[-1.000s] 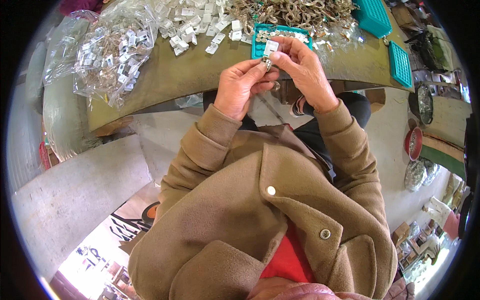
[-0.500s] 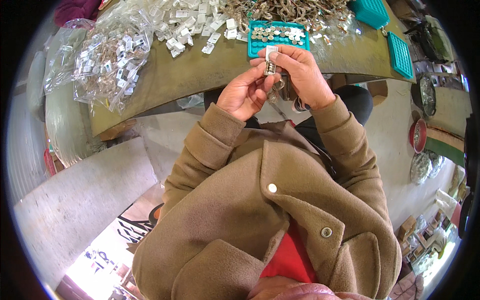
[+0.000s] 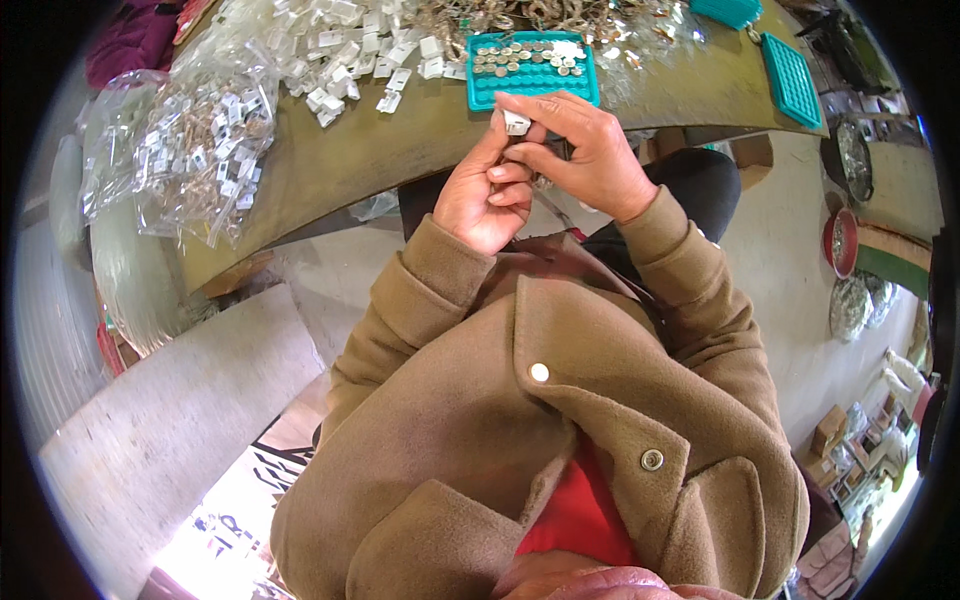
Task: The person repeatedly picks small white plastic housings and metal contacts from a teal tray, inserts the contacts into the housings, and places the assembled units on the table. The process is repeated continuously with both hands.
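Observation:
A small white plastic battery case is pinched between my two hands, just off the near edge of the table. My left hand grips it from the left and below, thumb up along its side and the other fingers curled. With index finger over the top and thumb beneath, my right hand presses on it from the right. Fingers hide much of the case. Right beyond them lies a teal tray with round pockets, holding several silvery button cells in its far part.
White cases lie heaped on the table at the far left, beside a clear bag of cases and wires. Tangled wire strings pile up behind the tray. More teal trays sit to the right. A red bowl stands at far right.
The case's lid stood open with cells showing inside; now it looks folded over and the cells are out of sight. My right fingers have moved over its top. The view has shifted slightly.

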Tool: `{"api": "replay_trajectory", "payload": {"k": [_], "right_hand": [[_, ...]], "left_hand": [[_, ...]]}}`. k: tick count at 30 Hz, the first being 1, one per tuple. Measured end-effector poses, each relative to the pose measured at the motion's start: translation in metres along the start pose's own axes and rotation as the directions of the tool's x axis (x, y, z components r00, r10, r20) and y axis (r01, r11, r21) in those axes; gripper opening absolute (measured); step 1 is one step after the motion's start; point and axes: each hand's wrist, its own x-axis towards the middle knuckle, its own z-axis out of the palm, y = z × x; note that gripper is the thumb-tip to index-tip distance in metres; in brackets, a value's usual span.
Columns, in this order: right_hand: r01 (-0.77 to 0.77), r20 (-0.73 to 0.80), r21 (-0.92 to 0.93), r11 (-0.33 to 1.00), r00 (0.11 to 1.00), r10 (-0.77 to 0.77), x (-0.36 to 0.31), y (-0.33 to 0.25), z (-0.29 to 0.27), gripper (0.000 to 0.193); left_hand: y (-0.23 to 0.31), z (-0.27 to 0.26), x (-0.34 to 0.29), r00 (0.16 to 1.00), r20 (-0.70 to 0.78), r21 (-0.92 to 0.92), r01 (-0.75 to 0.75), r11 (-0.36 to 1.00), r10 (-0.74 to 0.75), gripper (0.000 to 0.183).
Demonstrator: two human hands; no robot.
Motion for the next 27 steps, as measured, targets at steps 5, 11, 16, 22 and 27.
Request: {"api": "replay_trajectory", "payload": {"k": [5, 11, 16, 22, 27], "right_hand": [[0.148, -0.15, -0.232, 0.961, 0.971, -0.185, -0.018, 0.011, -0.004, 0.03], [0.068, -0.139, -0.28, 0.958, 0.984, -0.11, -0.048, 0.019, -0.01, 0.032], [0.079, -0.119, -0.421, 0.904, 0.983, -0.142, -0.069, 0.023, -0.032, 0.035], [-0.06, -0.292, -0.629, 0.775, 0.942, -0.164, -0.062, 0.052, -0.053, 0.024], [-0.053, -0.272, -0.633, 0.772, 0.949, -0.158, -0.059, 0.061, -0.038, 0.031]], "left_hand": [[0.0, 0.005, 0.001, 0.984, -0.169, 0.274, 0.103, 0.956, -0.058, 0.027], [-0.021, -0.001, 0.015, 0.974, -0.222, 0.409, 0.125, 0.904, -0.034, 0.022], [-0.039, -0.004, 0.019, 0.996, -0.091, 0.47, 0.027, 0.882, 0.018, 0.028], [-0.033, -0.005, 0.028, 0.998, -0.028, 0.654, -0.019, 0.757, 0.049, 0.028], [-0.034, -0.004, 0.027, 0.993, -0.114, 0.595, 0.042, 0.803, 0.032, 0.028]]}}
